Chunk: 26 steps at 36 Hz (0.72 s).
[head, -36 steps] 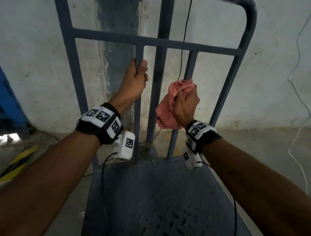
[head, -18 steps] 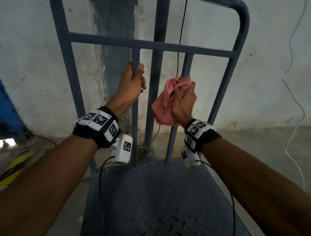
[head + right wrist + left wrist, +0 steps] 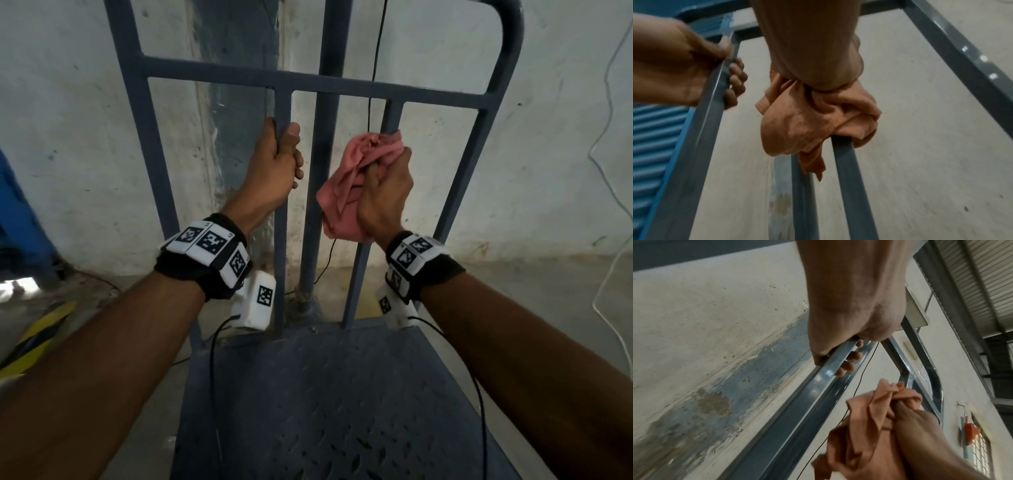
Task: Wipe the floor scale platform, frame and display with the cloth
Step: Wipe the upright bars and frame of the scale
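Steel made up the whole floor scale: the platform (image 3: 342,404) was a grey-blue plate with a raised tread pattern, lying flat below and between the two forearms, and the frame (image 3: 308,84) rose from its far edge against a stained, whitewashed wall (image 3: 85,120). That frame was painted tube, a rounded outer hoop with one crossbar and several uprights whose long axes ran vertically, straight ahead of both hands. No display showed in the head view; the left wrist view caught only a flat panel higher up the frame that may have been it. The left hand (image 3: 274,168) was clenched around one square upright (image 3: 281,240) just under the crossbar, fingers wrapped behind and thumb in front, apparently as a brace. The right hand (image 3: 385,192) held the cloth (image 3: 346,178), a soft, crumpled pink rag, bunched around the neighbouring slanted upright (image 3: 356,284), with folds hanging loose beneath. So the right hand was the working one, and any stroke would probably have to follow that bar's length.
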Motion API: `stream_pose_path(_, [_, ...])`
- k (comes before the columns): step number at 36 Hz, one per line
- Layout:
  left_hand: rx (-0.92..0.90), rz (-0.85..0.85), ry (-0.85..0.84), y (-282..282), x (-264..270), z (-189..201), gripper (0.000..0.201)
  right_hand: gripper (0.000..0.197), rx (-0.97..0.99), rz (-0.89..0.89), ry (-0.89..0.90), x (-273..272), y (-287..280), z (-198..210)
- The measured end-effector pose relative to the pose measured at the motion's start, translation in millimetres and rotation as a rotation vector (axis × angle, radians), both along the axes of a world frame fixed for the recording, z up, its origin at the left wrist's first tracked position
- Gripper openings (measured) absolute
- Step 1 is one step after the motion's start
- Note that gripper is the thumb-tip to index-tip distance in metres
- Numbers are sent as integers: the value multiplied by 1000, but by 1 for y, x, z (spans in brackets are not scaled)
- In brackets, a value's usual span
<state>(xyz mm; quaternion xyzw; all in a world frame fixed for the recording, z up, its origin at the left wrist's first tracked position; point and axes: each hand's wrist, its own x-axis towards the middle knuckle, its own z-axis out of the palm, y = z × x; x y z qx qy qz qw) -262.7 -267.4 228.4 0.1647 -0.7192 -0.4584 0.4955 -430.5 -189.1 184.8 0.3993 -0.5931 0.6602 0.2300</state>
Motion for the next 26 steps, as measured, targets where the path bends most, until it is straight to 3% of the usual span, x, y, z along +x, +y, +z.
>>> stream_pose_path(4, [8, -18, -5, -2, 2, 1, 18, 13, -50, -5, -12, -1, -7, 25])
stream_pose_path(11, [23, -10, -11, 1, 1, 2, 18, 18, 27, -18, -21, 4, -2, -28])
stream_pose_path(19, [26, -22, -17, 1, 3, 2, 19, 19, -48, -39, -43, 4, -8, 26])
stream_pose_path(24, [32, -25, -13, 3, 3, 3, 20, 19, 9, -43, -11, 10, -1, -29])
stream_pose_path(26, [28, -27, -11, 5, 3, 3, 19, 18, 55, -49, -8, 6, 2, -34])
